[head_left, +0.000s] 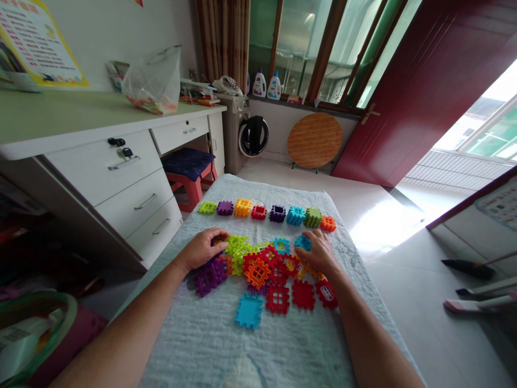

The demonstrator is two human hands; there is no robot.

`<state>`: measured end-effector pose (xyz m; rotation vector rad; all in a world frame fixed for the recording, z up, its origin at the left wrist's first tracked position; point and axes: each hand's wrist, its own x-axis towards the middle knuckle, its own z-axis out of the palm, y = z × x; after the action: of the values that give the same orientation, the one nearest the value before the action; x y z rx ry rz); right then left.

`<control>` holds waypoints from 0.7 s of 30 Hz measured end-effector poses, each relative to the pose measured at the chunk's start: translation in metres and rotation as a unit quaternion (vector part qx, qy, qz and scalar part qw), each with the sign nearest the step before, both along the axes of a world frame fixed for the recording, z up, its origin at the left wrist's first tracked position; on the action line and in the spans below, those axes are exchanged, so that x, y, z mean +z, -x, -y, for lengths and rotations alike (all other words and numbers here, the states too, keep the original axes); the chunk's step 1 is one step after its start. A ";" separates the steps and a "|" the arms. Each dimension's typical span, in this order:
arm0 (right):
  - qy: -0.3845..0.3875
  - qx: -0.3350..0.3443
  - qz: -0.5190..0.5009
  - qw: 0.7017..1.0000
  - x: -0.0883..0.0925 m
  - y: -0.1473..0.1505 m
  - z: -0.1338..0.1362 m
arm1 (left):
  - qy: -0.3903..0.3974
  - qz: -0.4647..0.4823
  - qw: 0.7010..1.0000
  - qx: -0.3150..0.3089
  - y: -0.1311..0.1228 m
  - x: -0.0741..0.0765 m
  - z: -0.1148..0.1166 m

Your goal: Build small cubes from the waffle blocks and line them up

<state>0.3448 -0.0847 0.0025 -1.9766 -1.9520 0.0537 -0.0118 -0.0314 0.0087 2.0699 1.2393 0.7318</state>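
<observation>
A pile of plastic interlocking square tiles lies mid-table, with yellow-green tiles (238, 247), red tiles (277, 299), an orange window tile (257, 273) and purple tiles (210, 277). At the pile's left edge rests my left hand (204, 249), its curved fingers and thumb apart beside the yellow-green tiles. My right hand (320, 250) is at the right edge, thumb and fingers spread around a blue tile (302, 242); no firm grip shows. Closer to me, a light-blue tile (249, 311) lies flat on the cloth. Parts of the pile are hidden beneath both hands.
Beyond the pile stands a row of box-like tile groups, including a yellow one (243, 208) and a green one (313, 217). A pale cloth (202, 345) covers the table. A white desk (121, 178) is at left, a bin (68, 328) at lower left.
</observation>
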 end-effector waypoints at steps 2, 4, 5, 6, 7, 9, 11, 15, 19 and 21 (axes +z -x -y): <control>0.005 -0.013 0.000 1.000 0.000 0.000 0.000 | 0.001 -0.001 1.000 0.001 0.000 0.000 0.000; 0.015 -0.027 -0.002 1.000 0.001 0.001 0.001 | 0.003 -0.004 1.000 0.000 0.001 0.001 0.000; 0.020 -0.032 -0.004 0.999 0.001 0.001 0.001 | 0.004 -0.005 1.000 -0.001 0.001 0.001 0.000; 0.024 -0.035 -0.007 0.999 0.002 0.002 0.002 | 0.005 -0.006 1.000 -0.002 0.001 0.001 0.000; 0.027 -0.037 -0.011 0.999 0.004 0.002 0.003 | 0.005 -0.005 1.000 -0.003 0.001 0.001 0.001; 0.025 -0.030 -0.028 0.999 0.009 0.003 0.004 | 0.004 -0.001 1.000 -0.002 0.001 0.001 0.001; 0.011 -0.010 -0.049 0.999 0.019 0.002 0.003 | 0.005 0.004 1.000 -0.001 0.001 0.001 0.002; -0.034 0.027 -0.046 0.998 0.050 -0.003 -0.015 | 0.012 0.007 1.000 -0.003 0.000 0.003 0.002; -0.039 0.043 0.006 0.998 0.080 -0.010 -0.052 | 0.010 0.005 1.000 -0.004 0.001 0.002 0.001; -0.020 0.059 0.033 0.998 0.087 -0.012 -0.071 | 0.009 0.003 1.000 -0.004 0.001 0.001 0.001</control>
<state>0.3565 -0.0138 0.0895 -1.8590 -2.0931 -0.0192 -0.0129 -0.0321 0.0095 2.0559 1.2303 0.7200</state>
